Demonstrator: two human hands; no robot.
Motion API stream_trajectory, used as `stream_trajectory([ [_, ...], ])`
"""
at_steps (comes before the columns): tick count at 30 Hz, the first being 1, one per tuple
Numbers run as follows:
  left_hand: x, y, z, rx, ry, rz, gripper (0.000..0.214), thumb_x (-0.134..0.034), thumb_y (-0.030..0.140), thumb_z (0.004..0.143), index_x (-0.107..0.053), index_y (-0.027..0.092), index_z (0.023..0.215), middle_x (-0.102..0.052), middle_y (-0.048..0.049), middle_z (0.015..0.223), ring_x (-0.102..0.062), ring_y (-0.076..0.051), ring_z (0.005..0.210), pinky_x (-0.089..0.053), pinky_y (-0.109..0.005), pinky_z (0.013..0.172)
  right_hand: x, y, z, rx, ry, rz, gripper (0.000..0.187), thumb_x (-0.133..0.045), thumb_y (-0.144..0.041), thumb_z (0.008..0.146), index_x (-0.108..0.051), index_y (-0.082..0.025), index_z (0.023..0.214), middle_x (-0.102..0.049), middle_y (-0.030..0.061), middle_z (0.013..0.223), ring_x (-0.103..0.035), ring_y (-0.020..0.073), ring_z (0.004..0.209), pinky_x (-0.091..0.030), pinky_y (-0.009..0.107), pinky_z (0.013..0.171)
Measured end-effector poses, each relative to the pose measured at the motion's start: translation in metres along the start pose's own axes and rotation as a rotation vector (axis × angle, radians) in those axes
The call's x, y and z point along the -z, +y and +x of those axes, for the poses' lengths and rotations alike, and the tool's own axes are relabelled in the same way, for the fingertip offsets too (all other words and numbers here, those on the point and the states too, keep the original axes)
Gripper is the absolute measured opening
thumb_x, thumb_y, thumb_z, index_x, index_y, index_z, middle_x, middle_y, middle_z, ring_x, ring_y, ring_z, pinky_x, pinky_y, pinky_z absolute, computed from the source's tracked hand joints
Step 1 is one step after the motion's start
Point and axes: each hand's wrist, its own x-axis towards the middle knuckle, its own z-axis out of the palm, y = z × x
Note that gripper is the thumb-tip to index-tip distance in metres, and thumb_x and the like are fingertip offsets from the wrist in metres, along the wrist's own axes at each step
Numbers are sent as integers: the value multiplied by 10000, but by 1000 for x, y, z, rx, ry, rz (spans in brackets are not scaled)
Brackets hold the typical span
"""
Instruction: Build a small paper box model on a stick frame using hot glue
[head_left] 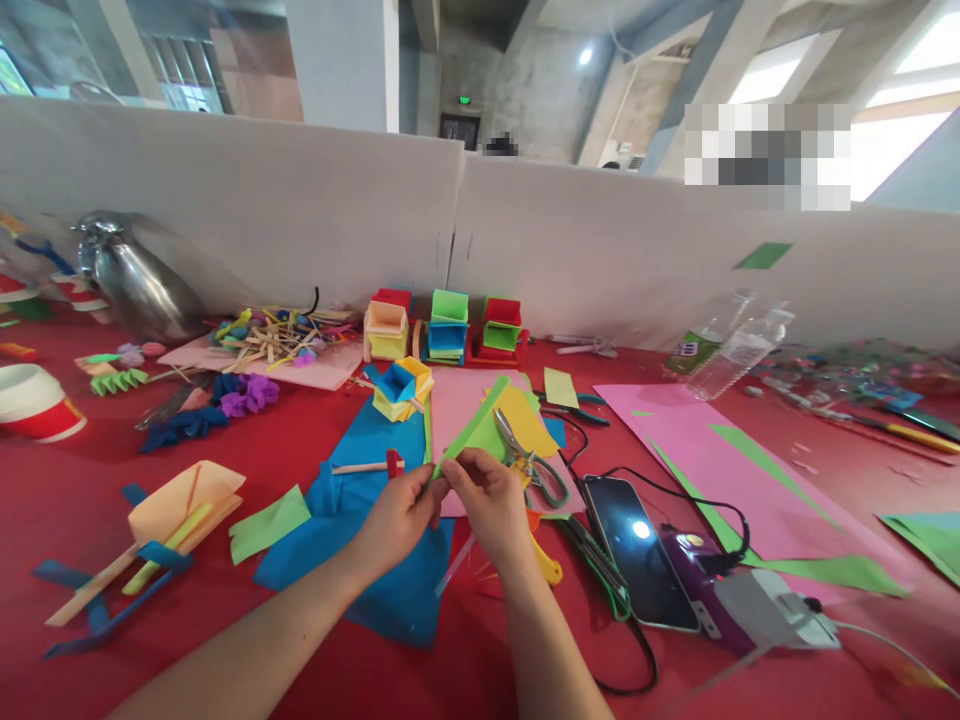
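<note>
Over the middle of the red desk (pixel 420 690), a green strip (pixel 478 424) of what looks like folded paper is held up at a slant. L hand (pixel 405 500) pinches its lower end btwn thumb & fingertips; R hand (pixel 489 492) pinches right beside it, thumb on the paper, other fingers curled in. Gripping that close together is prob. for control: one hand steadies, the other presses the fold. Far end sticks up free over the pink paper (pixel 456 395), prob. b/c only the near end needs fingers.

Scissors (pixel 529 462) lie just R of the strip, tips away, handles toward the person, so easy to grab, I'd guess. Blue paper (pixel 409 590) lies flat under L hand, maybe as spare stock. Phone (pixel 641 555) is face up, R of the scissors; a cable (pixel 694 490) loops past its top to a purple power bank (pixel 697 565). Can't tell if the phone's plugged in.

Paper boxes (pixel 448 335) stand in a row by the white partition (pixel 300 210), prob. so elbows don't crush them. Wooden sticks (pixel 277 340) are heaped on a pale pink sheet (pixel 322 372), likely to corral loose bits. Metal kettle (pixel 150 285) & clear bottles (pixel 742 345) are also at the back, L & R resp., prob. to avoid spills on the paper.
</note>
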Motion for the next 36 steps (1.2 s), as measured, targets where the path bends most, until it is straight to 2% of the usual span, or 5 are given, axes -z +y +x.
stream_trajectory([
  [6,2,3,-4,-41,95,192,320,-363,412,861,-458,200,640,-490,12,546,-459,-130,509,-295,-239,501,0,4,0,-46,30,33,229,-580,-342,733,-557,-162,594,-508,-34,535,-464,91,504,-350,202,479],
  [12,0,-5,2,117,-217,-385,338,-364,490,842,-481,177,787,-534,24,528,-434,-89,390,-325,-204,405,8,4,1,-90,-81,171,235,-573,-336,738,-556,-161,583,-508,-27,535,-489,104,545,-385,218,541],
  [15,-1,-7,4,173,-243,-515,337,-418,502,815,-477,170,816,-580,15,604,-353,-47,314,-236,-182,322,10,3,2,-87,-136,218,221,-556,-337,752,-560,-166,612,-508,-28,539,-478,98,503,-386,224,519],
  [23,3,5,1,-64,-24,-73,318,-406,417,844,-528,175,678,-549,9,567,-507,-126,579,-372,-224,566,8,8,4,-55,14,119,263,-605,-368,710,-569,-170,542,-511,-23,543,-493,113,576,-400,223,556],
  [36,2,1,-1,-13,-165,2,303,-351,422,863,-533,186,808,-492,31,529,-487,-129,536,-351,-225,538,18,7,8,-159,223,319,251,-677,-386,638,-661,-141,692,-534,-23,479,-475,91,445,-416,229,463],
])
